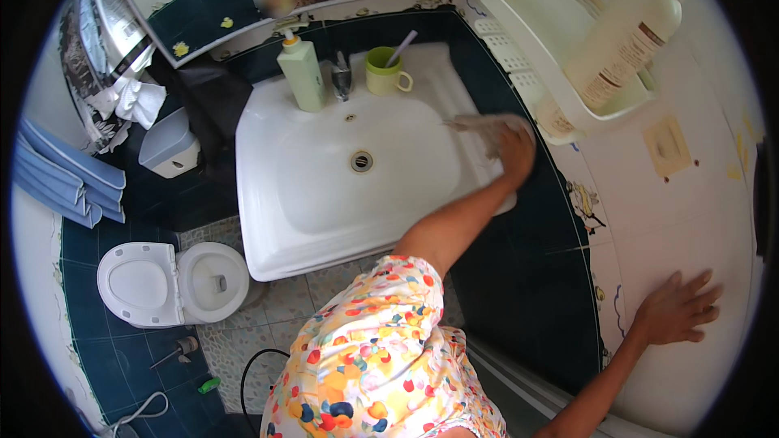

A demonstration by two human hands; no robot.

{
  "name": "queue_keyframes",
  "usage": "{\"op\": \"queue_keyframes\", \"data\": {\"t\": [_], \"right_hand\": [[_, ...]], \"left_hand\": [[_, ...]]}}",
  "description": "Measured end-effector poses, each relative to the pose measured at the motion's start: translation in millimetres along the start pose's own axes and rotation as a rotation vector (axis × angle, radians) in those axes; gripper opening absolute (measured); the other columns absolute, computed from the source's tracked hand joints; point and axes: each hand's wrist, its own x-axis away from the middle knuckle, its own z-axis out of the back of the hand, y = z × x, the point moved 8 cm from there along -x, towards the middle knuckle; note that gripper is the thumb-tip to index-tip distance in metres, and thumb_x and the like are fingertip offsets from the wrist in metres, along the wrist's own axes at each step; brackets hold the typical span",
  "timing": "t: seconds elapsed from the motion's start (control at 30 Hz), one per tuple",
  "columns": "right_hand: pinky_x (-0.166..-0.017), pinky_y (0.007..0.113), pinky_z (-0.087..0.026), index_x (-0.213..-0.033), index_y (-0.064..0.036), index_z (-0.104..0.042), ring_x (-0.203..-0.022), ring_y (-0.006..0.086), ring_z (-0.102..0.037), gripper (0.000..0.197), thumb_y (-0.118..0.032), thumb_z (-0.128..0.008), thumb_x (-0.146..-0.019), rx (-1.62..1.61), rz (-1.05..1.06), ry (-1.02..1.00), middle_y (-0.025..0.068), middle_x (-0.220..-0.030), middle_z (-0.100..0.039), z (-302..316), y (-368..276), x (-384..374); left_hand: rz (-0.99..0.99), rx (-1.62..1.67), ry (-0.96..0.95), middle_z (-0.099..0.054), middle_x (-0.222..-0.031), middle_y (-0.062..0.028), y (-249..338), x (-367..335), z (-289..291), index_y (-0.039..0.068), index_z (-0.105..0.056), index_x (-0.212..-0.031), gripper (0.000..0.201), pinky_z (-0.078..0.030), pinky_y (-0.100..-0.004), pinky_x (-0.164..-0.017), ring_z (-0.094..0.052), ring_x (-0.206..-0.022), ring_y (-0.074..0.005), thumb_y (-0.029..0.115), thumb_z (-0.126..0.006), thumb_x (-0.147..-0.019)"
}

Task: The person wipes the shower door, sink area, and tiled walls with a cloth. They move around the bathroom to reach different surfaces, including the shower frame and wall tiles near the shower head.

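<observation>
My left hand is at the right rim of the white washbasin, over a thin greyish-brown cloth. The cloth lies against the basin's right ledge and is blurred by motion; part of it is hidden under my fingers. Well off to the right, my right hand rests against the pale tiled wall with its fingers spread and nothing in it. On the basin's back ledge stand a pale green pump bottle, a metal tap and a green-and-cream mug with a purple toothbrush-like stick in it.
A white wall shelf with large bottles juts out above the basin's right side. At the left are a toilet with its lid up, a grey-and-white bin and blue cloth. A mirror hangs behind the basin.
</observation>
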Motion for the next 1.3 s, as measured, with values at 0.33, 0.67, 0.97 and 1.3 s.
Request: {"op": "queue_keyframes", "data": {"t": [0.33, 0.67, 0.97, 1.3], "right_hand": [[-0.09, 0.061, -0.025, -0.139, -0.0258, -0.025, -0.129, 0.0342, -0.022, 0.054, -0.047, -0.036, -0.09, 0.047, -0.043, -0.083, 0.0058, -0.146, -0.017, -8.8, 17.5, 10.3], [-0.099, 0.052, -0.025, -0.12, -0.0065, -0.052, -0.122, 0.0353, -0.038, 0.041, -0.017, -0.054, -0.08, -0.807, -0.149, -0.095, 0.0182, -0.13, -0.043, 69.7, 26.0, 9.1], [-0.071, 0.035, -0.043, -0.09, 0.0025, -0.06, -0.078, 0.0263, -0.054, 0.014, -0.002, -0.051, -0.08, -0.198, -0.589, -0.128, 0.0125, -0.086, -0.057, 232.1, 213.1, 180.3], [-0.089, 0.03, -0.035, -0.117, 0.0005, -0.048, -0.102, 0.021, -0.05, 0.047, -0.034, -0.056, -0.086, -0.369, -1.446, -0.148, 0.0117, -0.112, -0.054, 232.2, 449.6, 349.4]], "left_hand": [[0.263, -0.147, -0.515, -0.041, -0.112, -0.0373, -37.4, 256.0, -41.8, -0.015, -0.037, -0.112, 0.049, -0.034, -0.0445, -0.089, -0.042, -0.106, -0.0444, 0.03, -0.034, -0.092], [1.048, 0.983, -1.317, -0.051, -0.112, -0.0069, 155.6, 388.9, -46.2, 0.007, -0.046, -0.118, 0.038, -0.041, -0.036, -0.09, -0.049, -0.105, -0.0222, 0.033, -0.036, -0.093], [1.267, 0.724, -1.077, -0.049, -0.112, -0.0075, 149.3, 402.2, -39.7, 0.006, -0.048, -0.108, 0.032, -0.037, -0.0395, -0.094, -0.046, -0.106, -0.024, 0.032, -0.035, -0.093], [1.187, 0.655, -1.062, -0.044, -0.125, -0.0108, 179.5, 448.2, -36.3, 0.007, -0.045, -0.117, 0.037, -0.031, -0.0452, -0.101, -0.04, -0.117, -0.0284, 0.033, -0.033, -0.094]]}}
